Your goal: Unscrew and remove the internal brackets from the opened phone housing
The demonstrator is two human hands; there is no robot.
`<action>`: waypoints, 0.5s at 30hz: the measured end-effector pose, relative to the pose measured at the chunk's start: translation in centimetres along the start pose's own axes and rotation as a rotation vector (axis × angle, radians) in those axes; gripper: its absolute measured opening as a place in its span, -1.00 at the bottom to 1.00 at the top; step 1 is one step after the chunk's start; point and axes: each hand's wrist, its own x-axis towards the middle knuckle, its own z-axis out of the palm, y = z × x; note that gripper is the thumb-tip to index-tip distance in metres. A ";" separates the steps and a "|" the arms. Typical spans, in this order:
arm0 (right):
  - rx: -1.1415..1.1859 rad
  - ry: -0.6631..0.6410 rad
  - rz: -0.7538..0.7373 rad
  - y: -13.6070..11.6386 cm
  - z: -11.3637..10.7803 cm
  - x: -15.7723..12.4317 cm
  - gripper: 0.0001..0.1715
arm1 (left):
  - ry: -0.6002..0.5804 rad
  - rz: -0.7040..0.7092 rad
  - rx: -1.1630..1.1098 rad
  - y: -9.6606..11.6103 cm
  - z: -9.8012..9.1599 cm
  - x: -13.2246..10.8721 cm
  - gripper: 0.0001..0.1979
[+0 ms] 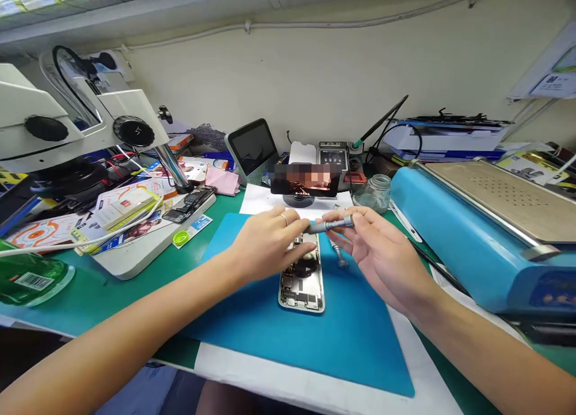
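Note:
An opened phone housing [302, 283] lies on the blue mat [351, 337], its inner parts facing up. My left hand [265, 241] rests over its upper end, fingers curled, with a ring on one finger. A grey precision screwdriver [330, 225] lies level across my right hand [378, 253], pinched between the thumb and fingers, its tip pointing left toward my left fingertips. Whether my left fingers hold anything small is hidden. A second small screwdriver [339, 256] lies on the mat just under my right hand.
A microscope [81, 127] and its white base [148, 247] stand at left among cards and cables. A blue heating machine [477, 235] fills the right side. Behind the mat are a small glass jar [374, 192], a propped phone [305, 180], a tablet [252, 148] and a soldering station [333, 157].

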 end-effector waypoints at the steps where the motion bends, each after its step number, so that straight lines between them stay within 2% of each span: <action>1: 0.025 -0.014 0.012 -0.2 0.2 -0.2 -0.69 | 0.013 -0.008 0.000 0.5 -0.1 -0.2 -0.69; 5: 0.024 -0.021 -0.012 -0.4 0.6 -0.8 -0.67 | 0.072 -0.041 -0.048 1.6 -0.4 -0.7 -0.80; 9: -0.074 -0.016 -0.181 0.7 0.5 -1.6 -0.70 | 0.116 -0.079 -0.139 2.1 -0.8 -1.1 -0.79; 13: -0.268 -0.041 -0.293 1.9 0.7 -2.4 -0.36 | 0.144 -0.054 -0.205 2.3 -0.8 -1.5 -0.74; 15: -0.346 -0.047 -0.301 2.2 1.0 -2.4 -0.33 | 0.157 -0.040 -0.217 2.4 -0.5 -1.7 -0.78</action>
